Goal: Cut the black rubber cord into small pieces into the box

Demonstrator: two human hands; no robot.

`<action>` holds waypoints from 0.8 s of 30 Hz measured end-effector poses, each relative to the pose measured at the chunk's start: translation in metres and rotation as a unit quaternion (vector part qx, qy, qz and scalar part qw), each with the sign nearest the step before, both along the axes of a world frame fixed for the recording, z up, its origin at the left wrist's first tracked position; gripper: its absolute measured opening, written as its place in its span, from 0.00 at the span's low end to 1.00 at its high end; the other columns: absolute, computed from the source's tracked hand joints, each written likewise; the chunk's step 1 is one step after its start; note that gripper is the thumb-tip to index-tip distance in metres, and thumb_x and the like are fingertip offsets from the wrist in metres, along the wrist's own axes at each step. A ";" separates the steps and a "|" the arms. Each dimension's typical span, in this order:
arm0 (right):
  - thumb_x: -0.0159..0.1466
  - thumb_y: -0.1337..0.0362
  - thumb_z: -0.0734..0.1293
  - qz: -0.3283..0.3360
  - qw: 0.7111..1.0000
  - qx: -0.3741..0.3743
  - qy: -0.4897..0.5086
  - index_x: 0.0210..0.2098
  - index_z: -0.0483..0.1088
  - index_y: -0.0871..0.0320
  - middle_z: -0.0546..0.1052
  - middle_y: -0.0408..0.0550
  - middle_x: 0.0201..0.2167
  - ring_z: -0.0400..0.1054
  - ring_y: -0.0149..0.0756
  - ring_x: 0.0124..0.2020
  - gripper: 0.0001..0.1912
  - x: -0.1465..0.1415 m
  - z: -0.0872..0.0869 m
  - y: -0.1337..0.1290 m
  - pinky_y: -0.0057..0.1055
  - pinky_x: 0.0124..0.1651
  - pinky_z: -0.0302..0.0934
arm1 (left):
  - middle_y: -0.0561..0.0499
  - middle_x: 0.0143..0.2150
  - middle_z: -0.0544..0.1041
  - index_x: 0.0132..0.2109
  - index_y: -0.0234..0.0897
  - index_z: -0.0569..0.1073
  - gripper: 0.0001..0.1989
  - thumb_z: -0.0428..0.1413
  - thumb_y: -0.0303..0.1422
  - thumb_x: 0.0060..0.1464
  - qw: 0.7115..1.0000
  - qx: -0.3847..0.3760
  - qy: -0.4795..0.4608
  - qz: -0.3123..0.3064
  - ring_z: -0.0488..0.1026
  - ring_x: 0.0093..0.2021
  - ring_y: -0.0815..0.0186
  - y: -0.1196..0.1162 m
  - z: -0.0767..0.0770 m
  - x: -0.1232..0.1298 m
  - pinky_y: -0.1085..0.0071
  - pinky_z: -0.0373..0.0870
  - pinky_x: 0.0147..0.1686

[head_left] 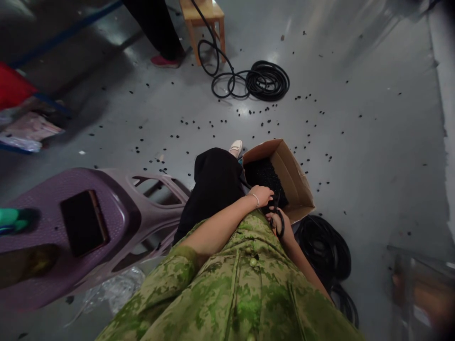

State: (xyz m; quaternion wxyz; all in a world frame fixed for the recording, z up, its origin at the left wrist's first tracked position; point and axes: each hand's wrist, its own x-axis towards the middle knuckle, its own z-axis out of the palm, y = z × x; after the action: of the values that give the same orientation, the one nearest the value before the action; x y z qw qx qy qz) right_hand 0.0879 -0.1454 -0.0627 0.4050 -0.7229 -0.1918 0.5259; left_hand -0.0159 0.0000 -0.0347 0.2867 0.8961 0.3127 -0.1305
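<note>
Over the near edge of an open cardboard box (296, 187), my left hand (261, 195) is closed on a black rubber hose (245, 183), whose length runs up along my leg. Close beside it, my right hand (276, 219) grips a pair of scissors with black handles (280, 226). The blades point towards the box, near my left fingertips; whether they touch the hose is hard to make out. Small black pieces (265, 175) fill the bottom of the box, which stands against my knees.
A coil of black hose (268, 80) lies on the grey floor, with loops leading to a wooden stool (204, 12) near another person's leg (159, 28). More black hose (323, 246) is at right. A purple plastic stool (117, 189) at left bears a phone (84, 222). Black bits litter the floor.
</note>
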 end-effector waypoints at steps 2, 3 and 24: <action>0.48 0.57 0.69 -0.003 1.000 0.003 0.003 0.41 0.73 0.55 0.76 0.41 0.23 0.70 0.37 0.26 0.20 0.000 -0.001 -0.001 0.30 0.31 0.61 | 0.46 0.51 0.80 0.50 0.44 0.78 0.15 0.48 0.36 0.65 1.000 0.001 0.005 -0.005 0.76 0.51 0.60 0.000 -0.001 0.001 0.68 0.69 0.47; 0.48 0.57 0.69 -0.004 1.000 0.001 0.003 0.41 0.73 0.55 0.76 0.41 0.23 0.70 0.37 0.26 0.20 0.000 -0.002 -0.001 0.30 0.31 0.61 | 0.46 0.51 0.80 0.50 0.44 0.78 0.15 0.49 0.36 0.65 1.000 0.000 0.008 -0.007 0.76 0.51 0.60 -0.001 -0.001 0.001 0.69 0.69 0.47; 0.52 0.54 0.65 0.079 0.990 0.040 -0.107 0.35 0.74 0.56 0.72 0.40 0.20 0.65 0.38 0.26 0.16 0.003 -0.022 -0.004 0.32 0.32 0.58 | 0.46 0.49 0.81 0.51 0.45 0.78 0.14 0.52 0.35 0.63 0.998 -0.046 0.044 0.003 0.78 0.49 0.58 0.007 -0.017 0.004 0.70 0.71 0.42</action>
State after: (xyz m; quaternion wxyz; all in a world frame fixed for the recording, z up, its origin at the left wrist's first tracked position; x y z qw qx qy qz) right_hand 0.0913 -0.1494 -0.0852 0.3678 -0.7413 -0.3109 0.4675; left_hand -0.0118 0.0069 -0.0519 0.3140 0.8744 0.3216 -0.1828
